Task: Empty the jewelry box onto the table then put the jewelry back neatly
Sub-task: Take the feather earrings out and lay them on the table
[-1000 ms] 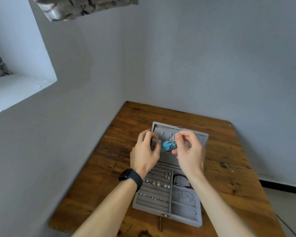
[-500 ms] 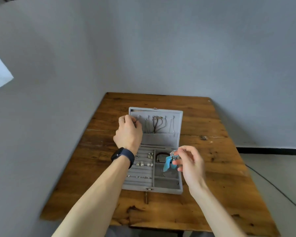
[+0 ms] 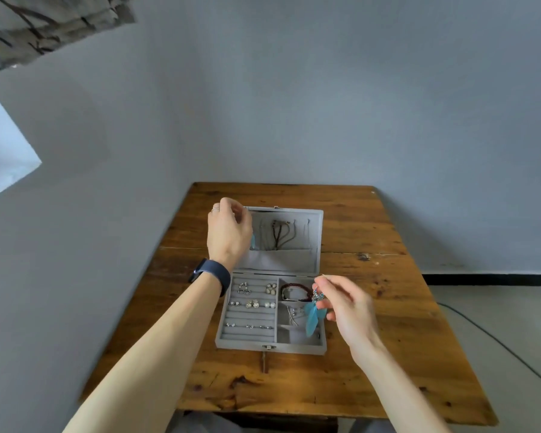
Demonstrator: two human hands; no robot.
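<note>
Grey walls close in behind a worn wooden table (image 3: 372, 307), and on it stands the grey jewelry box (image 3: 294, 347), open, with its lid (image 3: 313, 239) raised at the far side and thin necklaces (image 3: 277, 237) hanging inside it. The right hand (image 3: 347, 304) hovers over the near right part of the box, thumb and forefinger pinching the beaded top of a blue feather earring (image 3: 313, 318), the other fingers loosely spread. The feather dangles over the right-hand compartments, just near of a dark bracelet (image 3: 295, 289). The left hand (image 3: 228, 235), with a dark watch (image 3: 211, 275) on its wrist, is up at the far left corner of the lid with its fingers curled. A blue sliver (image 3: 253, 242) shows just below it, but whether it is pinched cannot be told. Small studs (image 3: 252, 304) sit in the ridged rows on the left. Most pieces lie in the box, so the step seems to be handling this earring alone. It should be held by its metal top, with the feather free of the bracelet and chains so that nothing snags.
</note>
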